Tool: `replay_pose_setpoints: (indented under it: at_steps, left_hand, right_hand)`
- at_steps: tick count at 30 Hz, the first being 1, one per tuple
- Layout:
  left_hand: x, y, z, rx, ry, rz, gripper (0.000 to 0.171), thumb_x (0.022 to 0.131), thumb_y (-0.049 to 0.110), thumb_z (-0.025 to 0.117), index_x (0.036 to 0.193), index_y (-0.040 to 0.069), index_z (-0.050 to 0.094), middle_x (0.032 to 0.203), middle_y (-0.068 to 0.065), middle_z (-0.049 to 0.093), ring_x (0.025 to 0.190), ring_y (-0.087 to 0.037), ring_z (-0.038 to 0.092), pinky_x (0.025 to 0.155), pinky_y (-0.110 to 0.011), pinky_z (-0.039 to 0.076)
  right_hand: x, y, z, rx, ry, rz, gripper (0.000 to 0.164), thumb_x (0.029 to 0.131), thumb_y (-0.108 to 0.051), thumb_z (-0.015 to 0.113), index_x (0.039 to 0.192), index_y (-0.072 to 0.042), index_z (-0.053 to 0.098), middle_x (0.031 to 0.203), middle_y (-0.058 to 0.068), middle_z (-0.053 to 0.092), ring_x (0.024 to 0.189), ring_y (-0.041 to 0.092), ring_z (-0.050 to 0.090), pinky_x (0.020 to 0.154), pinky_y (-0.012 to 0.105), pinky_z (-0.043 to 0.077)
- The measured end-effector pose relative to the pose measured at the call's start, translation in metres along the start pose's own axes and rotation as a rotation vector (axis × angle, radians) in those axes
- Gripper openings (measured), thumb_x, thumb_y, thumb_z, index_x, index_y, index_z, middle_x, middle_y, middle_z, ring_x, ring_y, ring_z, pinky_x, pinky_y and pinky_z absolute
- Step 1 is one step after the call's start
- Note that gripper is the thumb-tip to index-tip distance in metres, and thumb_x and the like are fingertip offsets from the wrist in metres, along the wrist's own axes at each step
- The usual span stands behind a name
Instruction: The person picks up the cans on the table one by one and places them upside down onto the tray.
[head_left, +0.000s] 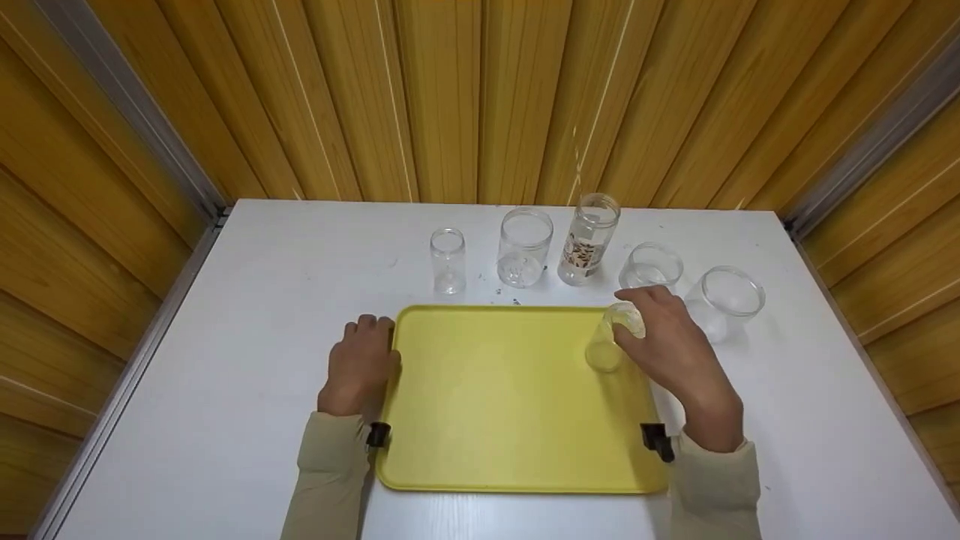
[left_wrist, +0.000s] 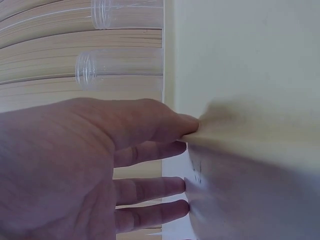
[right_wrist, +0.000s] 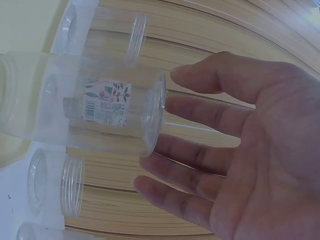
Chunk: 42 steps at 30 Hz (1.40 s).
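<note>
A clear jar (head_left: 604, 355) stands on the right part of a yellow tray (head_left: 517, 405), near its back corner. My right hand (head_left: 670, 345) is beside the jar's top, thumb and fingers spread and fairly straight. In the right wrist view, these fingertips (right_wrist: 150, 186) are right at the end of the jar (right_wrist: 50, 117); a printed label shows within its outline. At the tray's left edge, my left hand (head_left: 361, 366) grips the rim. The left wrist view shows the thumb (left_wrist: 170, 125) over the rim and the other fingers on the outer side.
Behind the tray stand a slim clear jar (head_left: 448, 262), a wider jar (head_left: 523, 259) and a tall labelled jar (head_left: 589, 244). Two wide jars (head_left: 649, 264) (head_left: 716, 307) are close to my right hand. Wood-patterned panels (head_left: 480, 97) enclose the white table (head_left: 247, 322).
</note>
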<state>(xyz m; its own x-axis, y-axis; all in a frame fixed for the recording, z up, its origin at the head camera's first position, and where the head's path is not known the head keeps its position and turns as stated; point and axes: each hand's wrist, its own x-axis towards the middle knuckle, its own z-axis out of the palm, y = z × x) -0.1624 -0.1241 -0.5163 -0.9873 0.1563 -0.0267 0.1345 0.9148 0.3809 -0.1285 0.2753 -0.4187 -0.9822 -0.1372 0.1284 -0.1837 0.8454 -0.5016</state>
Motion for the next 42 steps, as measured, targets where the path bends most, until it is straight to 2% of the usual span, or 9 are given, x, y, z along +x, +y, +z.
replay_pose_setpoints:
  at_steps: [11, 18, 27, 36, 42]
  left_hand:
    - [0.002, -0.001, 0.001, 0.013, -0.012, -0.005, 0.031, 0.100, 0.009, 0.061, 0.127, -0.004, 0.064, 0.129, -0.028, 0.059, 0.114, -0.046, 0.056, 0.082, -0.061, 0.055]
    - [0.002, -0.001, 0.002, -0.003, -0.006, -0.007, 0.031, 0.100, 0.008, 0.059, 0.128, -0.004, 0.065, 0.129, -0.028, 0.059, 0.113, -0.046, 0.057, 0.082, -0.061, 0.055]
    - [-0.001, 0.000, 0.003, -0.009, 0.013, -0.002, 0.029, 0.100, 0.006, 0.060, 0.127, -0.002, 0.066, 0.130, -0.027, 0.059, 0.115, -0.046, 0.056, 0.083, -0.062, 0.055]
    - [0.001, -0.001, 0.003, -0.009, 0.001, -0.011, 0.031, 0.100, 0.008, 0.059, 0.128, -0.002, 0.065, 0.132, -0.026, 0.058, 0.118, -0.046, 0.055, 0.085, -0.062, 0.054]
    - [0.001, -0.001, 0.003, -0.013, 0.006, -0.002, 0.030, 0.100, 0.008, 0.059, 0.128, -0.002, 0.065, 0.132, -0.026, 0.058, 0.116, -0.046, 0.056, 0.084, -0.062, 0.054]
  right_hand:
    - [-0.002, 0.015, -0.010, -0.011, 0.064, 0.052, 0.048, 0.100, -0.014, 0.072, 0.143, 0.004, 0.060, 0.142, 0.030, 0.052, 0.137, 0.050, 0.045, 0.106, 0.069, 0.042]
    - [-0.003, 0.026, -0.012, -0.041, 0.067, 0.109, 0.052, 0.101, -0.015, 0.073, 0.146, 0.004, 0.056, 0.145, 0.033, 0.047, 0.135, 0.052, 0.043, 0.103, 0.072, 0.044]
    - [-0.003, 0.042, -0.011, -0.064, 0.128, 0.074, 0.056, 0.097, -0.013, 0.076, 0.145, 0.007, 0.055, 0.144, 0.036, 0.046, 0.134, 0.054, 0.040, 0.100, 0.072, 0.043]
    - [0.000, 0.062, -0.016, -0.067, 0.176, 0.090, 0.059, 0.097, -0.010, 0.076, 0.147, 0.008, 0.051, 0.147, 0.038, 0.039, 0.139, 0.059, 0.031, 0.106, 0.074, 0.034]
    - [0.001, 0.070, -0.016, -0.063, 0.158, 0.132, 0.060, 0.097, -0.011, 0.075, 0.148, 0.008, 0.049, 0.149, 0.039, 0.037, 0.139, 0.058, 0.029, 0.107, 0.074, 0.034]
